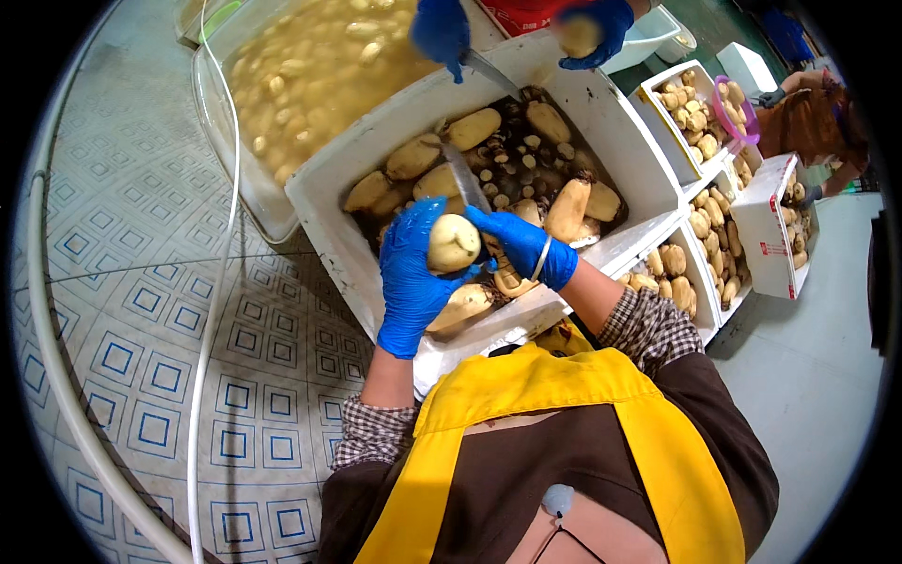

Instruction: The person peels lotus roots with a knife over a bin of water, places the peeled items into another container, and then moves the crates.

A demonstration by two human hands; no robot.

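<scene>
Both of my hands wear blue gloves, above a white foam box [324, 179] of lotus roots. Closed around a pale lotus root piece [454, 244], my left hand [411, 273] turns its rounded end upward. My right hand [528, 246], with a pale band at the wrist, is closed on a knife [464, 180]; the blade points away from me, beside the held piece. The fingers cover most of the handle. Below them lie more lotus roots [568, 209], dark scraps and small round cut-off ends [501, 201] in murky water.
Across the box, a co-worker's gloved hands hold another knife [490, 73] and a lotus root [577, 36]. A clear tub [209, 122] of roots in cloudy water stands far left. Foam boxes [763, 246] of lotus roots line the right, near another person [814, 122]. A white hose [214, 320] crosses the tiled floor.
</scene>
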